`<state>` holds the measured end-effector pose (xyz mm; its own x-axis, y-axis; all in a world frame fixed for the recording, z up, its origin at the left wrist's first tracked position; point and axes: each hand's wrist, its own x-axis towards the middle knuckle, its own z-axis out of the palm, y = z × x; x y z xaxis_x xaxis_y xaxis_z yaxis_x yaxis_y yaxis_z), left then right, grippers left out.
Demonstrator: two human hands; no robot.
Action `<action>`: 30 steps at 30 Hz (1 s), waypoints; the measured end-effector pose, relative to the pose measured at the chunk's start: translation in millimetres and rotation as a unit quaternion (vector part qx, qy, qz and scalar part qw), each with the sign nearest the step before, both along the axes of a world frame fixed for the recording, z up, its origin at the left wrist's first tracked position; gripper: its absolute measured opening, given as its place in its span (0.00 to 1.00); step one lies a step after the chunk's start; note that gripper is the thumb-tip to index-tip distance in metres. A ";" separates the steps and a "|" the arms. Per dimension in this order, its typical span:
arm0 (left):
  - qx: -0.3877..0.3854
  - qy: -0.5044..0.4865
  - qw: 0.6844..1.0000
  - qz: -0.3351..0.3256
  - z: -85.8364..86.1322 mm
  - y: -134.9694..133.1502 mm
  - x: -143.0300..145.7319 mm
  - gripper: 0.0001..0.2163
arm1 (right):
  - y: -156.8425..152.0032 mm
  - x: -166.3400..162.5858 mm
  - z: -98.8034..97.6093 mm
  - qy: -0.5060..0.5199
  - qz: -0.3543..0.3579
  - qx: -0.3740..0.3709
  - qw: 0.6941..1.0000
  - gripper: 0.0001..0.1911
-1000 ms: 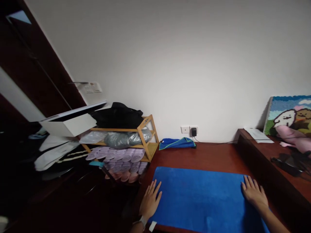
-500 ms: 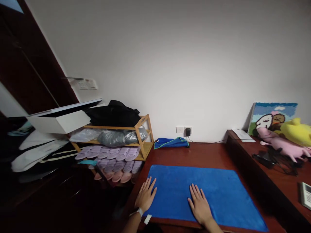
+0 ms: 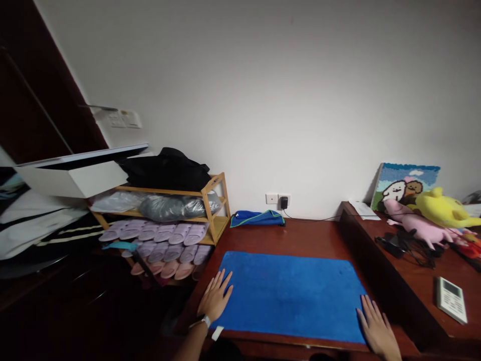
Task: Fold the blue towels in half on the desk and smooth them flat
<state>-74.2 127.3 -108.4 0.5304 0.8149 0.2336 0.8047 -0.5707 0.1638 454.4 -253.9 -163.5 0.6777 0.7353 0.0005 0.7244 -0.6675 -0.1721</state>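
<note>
A blue cloth [image 3: 289, 296] lies spread flat on the reddish-brown desk [image 3: 289, 238], with a small white tag [image 3: 217, 333] at its lower left edge. My left hand [image 3: 215, 297] rests flat on the cloth's left edge, fingers stretched out and a watch at the wrist. At the opposite side, my right hand [image 3: 378, 326] lies with extended fingers over the cloth's right edge. Neither hand grasps anything. Behind the cloth, by the wall, sits a folded blue cloth with green trim [image 3: 257, 218].
Left of the desk stands a wooden rack [image 3: 213, 213] with purple slippers [image 3: 165, 231] and a black bag [image 3: 165, 169]. A plugged-in adapter [image 3: 284, 202] trails a cable. On the raised right surface are a pink plush toy [image 3: 417, 225], a yellow plush [image 3: 439, 206] and a white calculator-like device [image 3: 451, 299].
My right hand has slid from the middle of the cloth to its right edge. My left hand stays at the left edge. The view has turned slightly right.
</note>
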 end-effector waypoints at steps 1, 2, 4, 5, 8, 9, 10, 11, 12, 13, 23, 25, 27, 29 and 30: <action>0.000 0.001 1.000 0.000 -0.1 0.1 -0.3 0.26 | 1.4 -1.9 0.7 0.003 -0.002 0.003 1.000 0.44; 0.000 0.001 1.000 -0.001 -0.2 0.2 -0.7 0.26 | 3.1 -3.9 1.6 0.005 -0.003 0.007 1.000 0.45; -0.002 0.000 1.000 -0.004 -0.4 0.5 -1.5 0.26 | 5.4 -6.8 3.4 0.009 -0.007 0.018 1.000 0.45; -0.003 -0.001 1.000 -0.004 -0.4 0.5 -1.8 0.26 | 5.7 -7.4 4.1 0.011 -0.009 0.023 1.000 0.46; -0.005 -0.002 1.000 -0.002 0.3 -0.1 -2.2 0.26 | 3.9 -6.6 5.2 0.016 -0.008 0.031 0.999 0.46; -0.006 -0.002 1.000 -0.002 0.9 -0.6 -2.1 0.26 | 2.9 -6.0 5.4 0.019 -0.002 0.034 0.999 0.45; -0.007 -0.002 1.000 -0.001 1.6 -1.3 -1.8 0.26 | 2.0 -5.3 5.5 0.023 0.006 0.036 0.999 0.44; -0.007 -0.002 1.000 -0.001 2.5 -2.0 -1.6 0.26 | 1.3 -4.7 5.5 0.026 0.013 0.039 0.999 0.44; -0.009 -0.001 1.000 0.000 3.4 -2.8 -1.3 0.26 | 1.0 -4.3 5.4 0.029 0.019 0.040 0.999 0.43; -0.010 0.000 1.000 0.002 4.1 -3.6 -1.0 0.25 | 0.9 -3.9 5.2 0.031 0.020 0.041 0.998 0.43; -0.002 -0.014 1.000 -0.001 -0.7 -6.1 -3.1 0.25 | 18.6 -12.3 13.9 -0.014 -0.055 0.027 0.998 0.44; -0.002 -0.014 1.000 -0.005 -1.1 -6.5 -4.1 0.25 | 39.5 -27.9 23.3 -0.049 -0.030 0.029 0.998 0.42; -0.001 -0.016 1.000 -0.005 -1.1 -6.8 -4.8 0.25 | 70.2 -52.9 35.7 -0.061 0.026 0.033 0.997 0.40; 0.002 -0.018 1.000 -0.003 -1.3 -6.8 -5.4 0.25 | 107.4 -86.0 50.4 -0.043 0.085 0.035 0.995 0.38; 0.004 -0.019 1.000 -0.004 -1.6 -6.6 -5.7 0.25 | 126.9 -104.6 58.0 -0.029 0.112 0.037 0.993 0.37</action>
<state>-79.9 120.7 -110.0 0.5267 0.8094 0.2598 0.7936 -0.5777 0.1908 349.8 -127.0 -105.4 0.4944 0.8641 0.0945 0.8635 -0.4758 -0.1674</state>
